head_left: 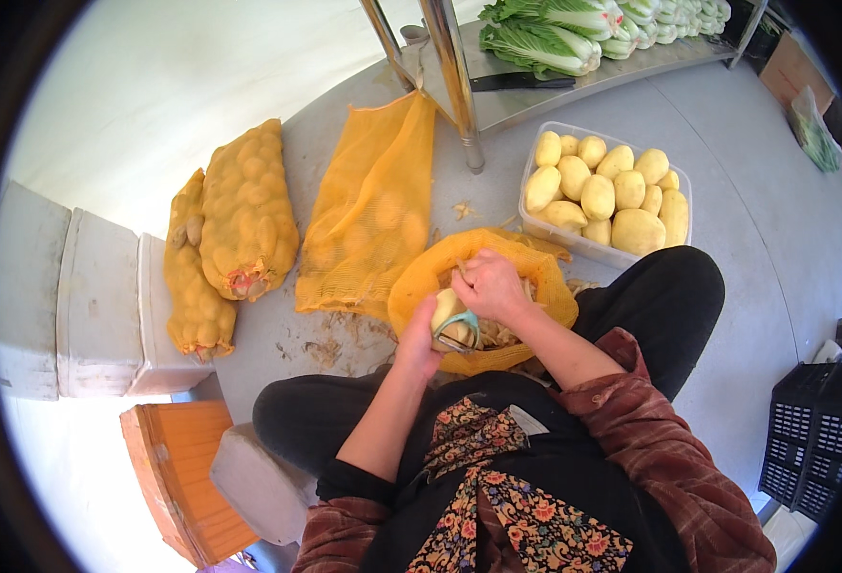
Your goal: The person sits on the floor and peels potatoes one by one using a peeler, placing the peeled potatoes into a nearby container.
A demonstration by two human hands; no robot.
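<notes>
My left hand (421, 333) holds a potato (444, 308), with pale yellow flesh on its upper part. Across its lower part lies a light-blue Y-shaped peeler (468, 322), metal blade towards me. The peeler's handle runs up under my right hand (492, 285), which is closed around it; those fingers are partly hidden. Both hands are over the rolled-down mouth of a yellow mesh sack (553, 286) between my legs. Potato peelings (496, 335) fill what shows of its inside. Beyond my right knee, a clear plastic tub (687, 208) holds several peeled potatoes (598, 197).
A mesh sack (371, 208) with potatoes in its lower part lies ahead-left. Two fuller potato sacks (249, 208) rest farther left. Ahead stands a metal table leg (453, 79); napa cabbages (550, 36) and a black-handled knife (525, 82) lie on a low shelf. Black crates (815, 437) stand right.
</notes>
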